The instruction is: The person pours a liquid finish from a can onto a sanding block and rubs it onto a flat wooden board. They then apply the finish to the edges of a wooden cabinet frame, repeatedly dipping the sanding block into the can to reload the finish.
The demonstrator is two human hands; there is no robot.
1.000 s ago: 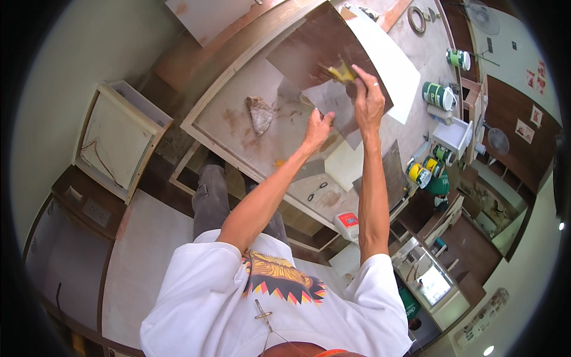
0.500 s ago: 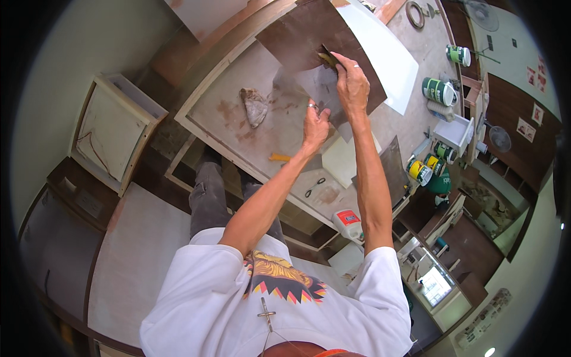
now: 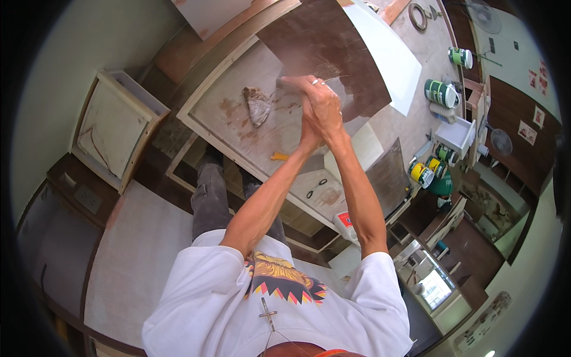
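Observation:
My right hand (image 3: pixel 328 107) and my left hand (image 3: pixel 308 125) come together over the near edge of a dark brown sheet (image 3: pixel 330 38) on the workbench. The right hand's fingers are closed and point leftward; what they hold, if anything, is hidden. Most of the left hand's fingers lie behind the right hand. Beside the hands, the sheet's surface is streaked and partly shiny. To their left lies a crumpled, stained rag (image 3: pixel 257 107) among brown smears. Nearer to me are a yellow-handled tool (image 3: pixel 279 156) and dark-handled scissors (image 3: pixel 316 188).
A white sheet (image 3: pixel 392 68) lies beyond the brown one. A cream panel (image 3: pixel 364 149) and another dark sheet (image 3: pixel 386 175) rest nearer. Paint cans (image 3: pixel 440 93) line the bench's right side. A red-labelled container (image 3: pixel 346 226) stands at the near edge, by my right arm.
My right hand has moved left and toward me, joining the left hand. The dark and yellowish piece it gripped is out of sight. The left hand's fingers are now mostly covered.

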